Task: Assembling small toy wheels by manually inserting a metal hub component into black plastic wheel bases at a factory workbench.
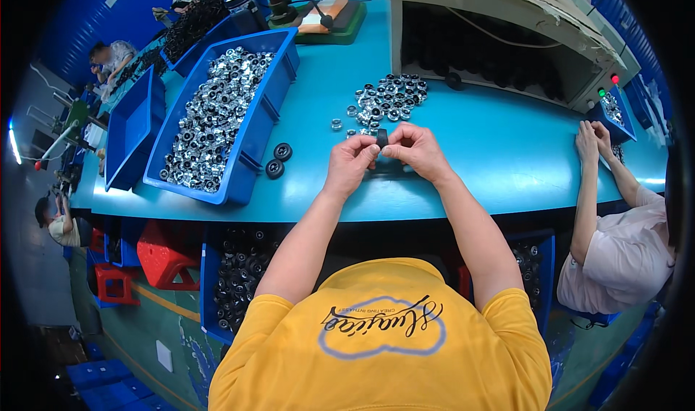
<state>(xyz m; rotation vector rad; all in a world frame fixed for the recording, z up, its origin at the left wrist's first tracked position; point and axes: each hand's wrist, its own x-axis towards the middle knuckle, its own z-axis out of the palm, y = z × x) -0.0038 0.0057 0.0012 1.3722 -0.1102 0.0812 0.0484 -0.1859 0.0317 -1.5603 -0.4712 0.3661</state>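
At centre frame we pinch a small black wheel (381, 139) between left hand (350, 164) and right hand (414, 150), fingertips clamped on its rim; it seems light, stiff, best gripped edgewise.

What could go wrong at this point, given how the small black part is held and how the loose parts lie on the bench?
1. Both hands, left hand and right hand, pinch the small black part only by fingertips above the bench; it might slip and roll off.
2. The two black rings lie loose by the blue bin, near the edge; an elbow could knock them down.
3. The loose pile of parts may scatter if brushed.
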